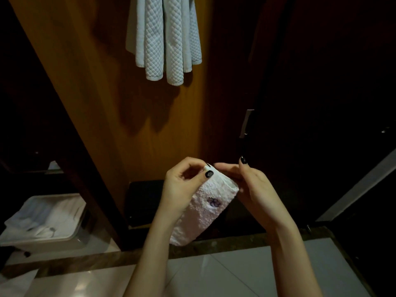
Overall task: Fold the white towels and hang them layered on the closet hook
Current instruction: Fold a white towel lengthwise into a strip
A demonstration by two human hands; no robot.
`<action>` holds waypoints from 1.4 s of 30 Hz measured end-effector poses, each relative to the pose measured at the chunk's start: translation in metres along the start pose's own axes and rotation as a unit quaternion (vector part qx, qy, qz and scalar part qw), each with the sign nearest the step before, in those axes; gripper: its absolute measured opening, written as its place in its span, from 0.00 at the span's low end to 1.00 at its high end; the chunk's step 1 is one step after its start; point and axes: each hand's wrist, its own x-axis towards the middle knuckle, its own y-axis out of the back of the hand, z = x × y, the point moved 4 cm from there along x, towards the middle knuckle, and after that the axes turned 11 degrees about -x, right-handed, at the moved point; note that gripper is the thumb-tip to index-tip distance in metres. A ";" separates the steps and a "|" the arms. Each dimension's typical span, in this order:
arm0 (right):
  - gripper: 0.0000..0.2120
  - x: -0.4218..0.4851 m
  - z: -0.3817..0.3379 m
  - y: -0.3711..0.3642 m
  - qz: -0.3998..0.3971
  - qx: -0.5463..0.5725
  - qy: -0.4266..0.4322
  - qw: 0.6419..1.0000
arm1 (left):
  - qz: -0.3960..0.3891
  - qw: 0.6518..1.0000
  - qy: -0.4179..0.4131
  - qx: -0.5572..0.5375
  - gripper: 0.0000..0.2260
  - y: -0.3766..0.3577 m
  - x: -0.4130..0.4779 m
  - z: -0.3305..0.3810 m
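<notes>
White towel (pixel 203 211), small, folded, with a dark embroidered mark, is hanging in mid-air between both hands, in front of the closet and well below the quilted towels (pixel 165 39).

Left hand (pixel 182 189) is pinching the upper corner, thumb pressing on top. Right hand (pixel 255 189) is curling its fingers round the upper right edge, one finger lifting free. How deep that grip goes cannot be told.

Risks, as judged:
- Only the top edge is being held. The lower layers are dangling loose, so the fold may be opening on the way up.
- Re-gripping with the right hand may be letting a layer slip. A dropped towel would be landing on the floor tiles (pixel 235 275).
- The quilted towels are already crowding the wood panel (pixel 96 82). Adding a layer may be dragging them askew or off. The hook itself is out of view.

Around: a bin (pixel 53 241) holding more white cloth is sitting low left. A dark box (pixel 145 200) is standing behind the hands. Nothing is blocking the upward path.
</notes>
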 end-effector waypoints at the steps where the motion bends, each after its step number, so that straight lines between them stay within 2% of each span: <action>1: 0.20 -0.001 0.000 0.001 0.002 0.001 0.007 1.000 | 0.019 1.000 -0.008 0.002 0.04 0.001 0.001 0.000; 4: 0.14 -0.003 -0.003 0.003 -0.015 -0.039 0.041 0.998 | 0.066 0.997 -0.038 0.005 0.05 0.003 0.006 0.003; 6: 0.16 -0.003 -0.002 0.002 -0.009 -0.063 0.059 0.996 | 0.074 0.996 -0.057 0.005 0.06 -0.001 0.010 0.008; 12: 0.02 -0.003 -0.005 0.010 0.101 -0.095 0.111 0.984 | 0.047 0.997 -0.067 -0.015 0.06 -0.010 0.011 0.015; 16: 0.05 0.005 -0.014 0.011 0.120 -0.094 0.129 0.980 | 0.050 0.996 -0.069 -0.022 0.08 -0.011 0.020 0.018; 19: 0.06 0.018 -0.027 0.016 0.112 -0.077 0.135 0.981 | 0.040 0.997 -0.032 -0.056 0.07 -0.009 0.029 0.016; 22: 0.07 0.028 -0.037 0.024 0.094 -0.029 0.129 0.987 | -0.001 1.000 -0.016 0.011 0.07 -0.004 0.032 0.011; 25: 0.07 0.034 -0.043 0.031 0.094 -0.009 0.139 0.986 | -0.066 0.995 0.034 0.066 0.06 0.002 0.032 0.000; 28: 0.07 0.038 -0.049 0.036 0.081 0.007 0.148 0.986 | -0.100 0.989 0.076 0.076 0.06 0.002 0.032 -0.005; 33: 0.08 0.045 -0.059 0.044 0.076 0.042 0.146 0.985 | -0.126 0.987 0.051 0.088 0.02 -0.011 0.034 -0.004; 35: 0.07 0.048 -0.062 0.049 0.070 0.045 0.141 0.986 | -0.139 0.984 0.063 0.097 0.07 -0.016 0.036 -0.008; 37: 0.07 0.052 -0.064 0.053 0.060 0.048 0.133 0.988 | -0.132 0.979 0.045 0.147 0.09 -0.021 0.039 -0.013; 39: 0.06 0.055 -0.066 0.057 0.056 0.052 0.128 0.989 | -0.106 0.978 0.026 0.180 0.02 -0.023 0.040 -0.016; 42: 0.05 0.059 -0.068 0.064 0.062 0.070 0.128 0.987 | -0.087 0.982 -0.029 0.162 0.08 -0.028 0.037 -0.021</action>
